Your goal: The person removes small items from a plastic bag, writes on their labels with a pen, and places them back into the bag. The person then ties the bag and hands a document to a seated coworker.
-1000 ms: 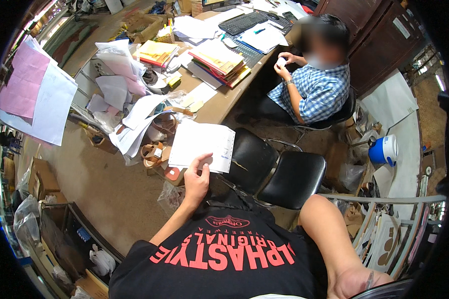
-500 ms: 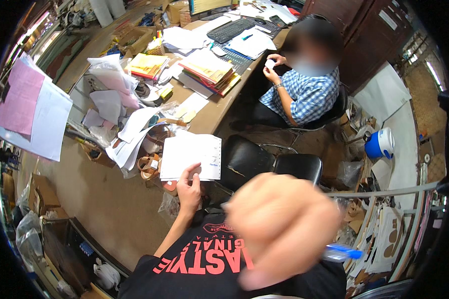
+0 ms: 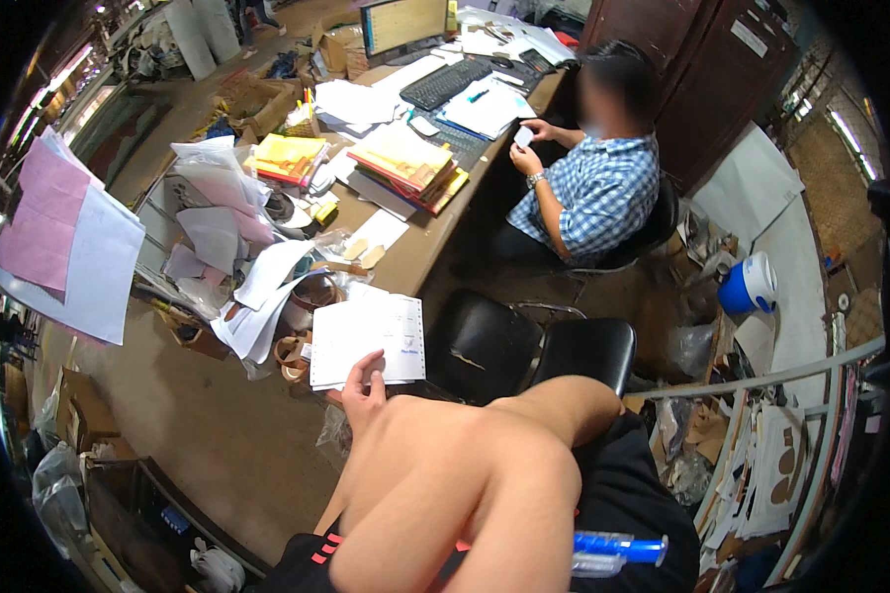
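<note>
My left hand (image 3: 365,393) grips a thin stack of white paper sheets (image 3: 361,326) by its near edge, fingers lying over the top. The sheets have small punched holes along the right edge and faint blue marks. Close to the camera, my right hand (image 3: 455,484) is raised with its fingers curled. A blue pen (image 3: 618,547) with a clear part sticks out from behind its lower right side; the hand hides how the fingers hold it. My right forearm bends away behind the hand.
Two black chairs (image 3: 583,354) stand just beyond my hands. A seated person (image 3: 593,188) in a checked shirt holds a small white thing beside the desk (image 3: 430,242). Stacked booklets (image 3: 405,158), a keyboard and a monitor crowd that desk. A blue-and-white jug (image 3: 749,284) stands right.
My right hand has swung left and downward, carrying the pen along, and now covers more of the shirt and my left forearm. My left hand still holds the sheets, slightly lower in view.
</note>
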Available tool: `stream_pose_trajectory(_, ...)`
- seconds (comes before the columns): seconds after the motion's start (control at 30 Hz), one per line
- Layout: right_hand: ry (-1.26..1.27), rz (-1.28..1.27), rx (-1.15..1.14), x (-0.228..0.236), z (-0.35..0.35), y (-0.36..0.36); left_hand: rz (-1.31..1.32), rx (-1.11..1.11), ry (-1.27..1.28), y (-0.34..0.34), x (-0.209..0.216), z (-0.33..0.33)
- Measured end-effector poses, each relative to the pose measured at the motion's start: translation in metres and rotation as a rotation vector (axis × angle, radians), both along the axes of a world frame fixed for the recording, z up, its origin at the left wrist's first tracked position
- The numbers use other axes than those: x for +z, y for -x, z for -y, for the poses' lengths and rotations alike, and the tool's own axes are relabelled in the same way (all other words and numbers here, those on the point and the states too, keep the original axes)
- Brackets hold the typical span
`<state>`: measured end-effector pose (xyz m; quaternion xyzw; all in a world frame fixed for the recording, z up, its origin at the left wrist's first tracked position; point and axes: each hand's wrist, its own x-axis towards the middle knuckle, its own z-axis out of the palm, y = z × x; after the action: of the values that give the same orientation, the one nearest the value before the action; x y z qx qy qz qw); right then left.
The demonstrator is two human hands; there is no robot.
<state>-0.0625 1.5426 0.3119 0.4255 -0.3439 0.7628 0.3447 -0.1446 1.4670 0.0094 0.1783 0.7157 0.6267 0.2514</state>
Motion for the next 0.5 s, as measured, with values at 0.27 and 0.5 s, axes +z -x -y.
stream_pose_trajectory(0.27, -0.542, 1.171, -0.898, -0.146, -0.097, -0.017, 0.009, 0.065, -0.198, 0.005, 0.012, 0.006)
stream_pose_trajectory(0.5, -0.233, 1.771, -0.386, -0.292, -0.097, -0.033, 0.042, -0.03, -0.297, 0.007, 0.004, 0.003)
